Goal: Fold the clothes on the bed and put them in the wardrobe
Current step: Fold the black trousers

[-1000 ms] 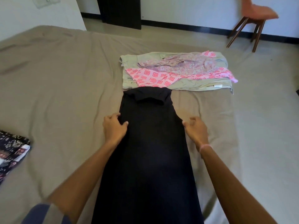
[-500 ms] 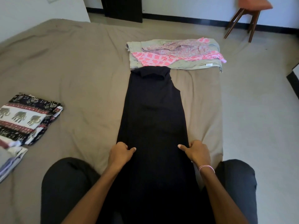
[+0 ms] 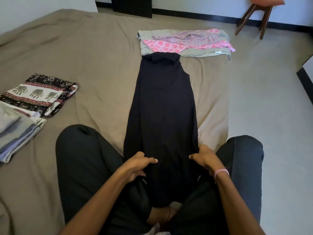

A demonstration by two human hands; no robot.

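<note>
A long black garment (image 3: pixel 162 106), folded into a narrow strip, lies lengthwise on the brown bed (image 3: pixel 84 48), its collar end far from me. My left hand (image 3: pixel 137 165) grips the garment's left edge near my lap, thumb on top. On the opposite edge, my right hand (image 3: pixel 204 158) grips the cloth the same way. The garment's near end drapes down between my knees. At the collar end lies a pile of pink patterned and pale green clothes (image 3: pixel 184 43).
A folded elephant-print cloth (image 3: pixel 39 95) and a stack of grey folded clothes (image 3: pixel 15 131) sit at the left of the bed. My knees in dark trousers (image 3: pixel 84 158) flank the garment. A wooden chair (image 3: pixel 259 12) stands on the floor at the back right.
Both hands slid back along the garment's edges from its middle toward my lap and now grip it. The view pulled back, bringing my knees and the left stacks into sight.
</note>
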